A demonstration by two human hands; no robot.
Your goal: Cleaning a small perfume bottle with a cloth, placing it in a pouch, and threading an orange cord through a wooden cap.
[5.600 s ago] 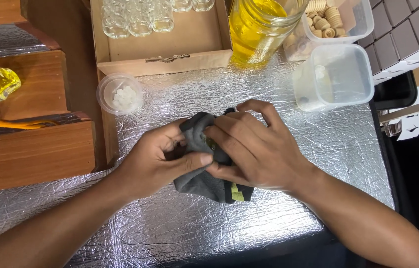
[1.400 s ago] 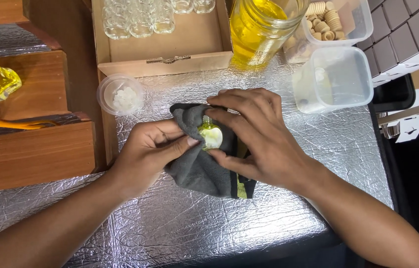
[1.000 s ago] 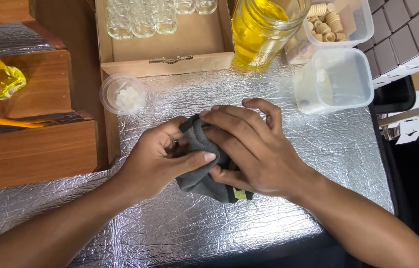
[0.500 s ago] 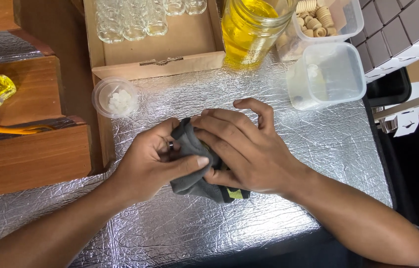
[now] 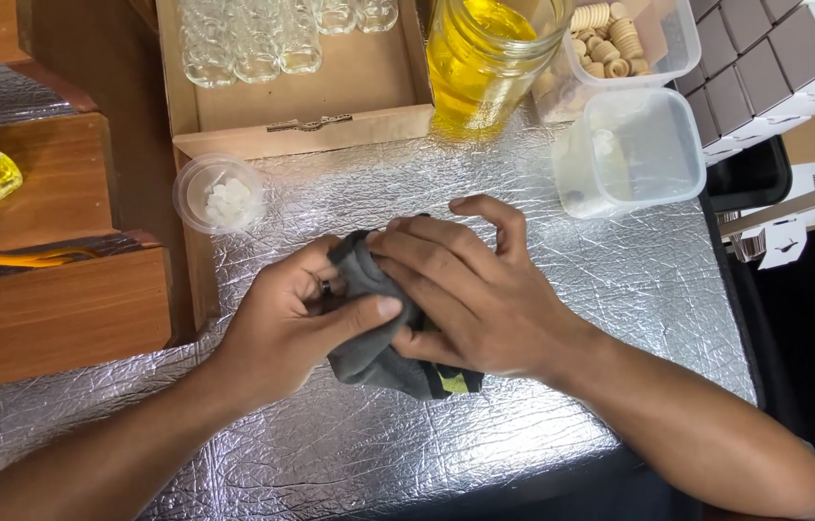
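Note:
Both hands are closed around a dark grey cloth (image 5: 379, 359) on the silver foil surface (image 5: 620, 289). My left hand (image 5: 287, 323) grips the cloth from the left, thumb pressed across its top. My right hand (image 5: 465, 289) covers it from the right with fingers curled over it. A yellow-green patch of the cloth shows at its lower edge. Whatever is wrapped inside the cloth is hidden.
A small round clear cup with white bits (image 5: 219, 193) sits to the upper left. Behind it are a cardboard box of small glass bottles (image 5: 292, 68), a jar of yellow liquid (image 5: 485, 58), a clear square tub (image 5: 634, 150) and a tub of corks (image 5: 620, 39). Wooden steps (image 5: 51, 309) stand at left.
The cloth was opened 1.4 s ago, showing a small yellowish object inside. Both hands have since closed the cloth around it and keep rubbing it in about the same spot.

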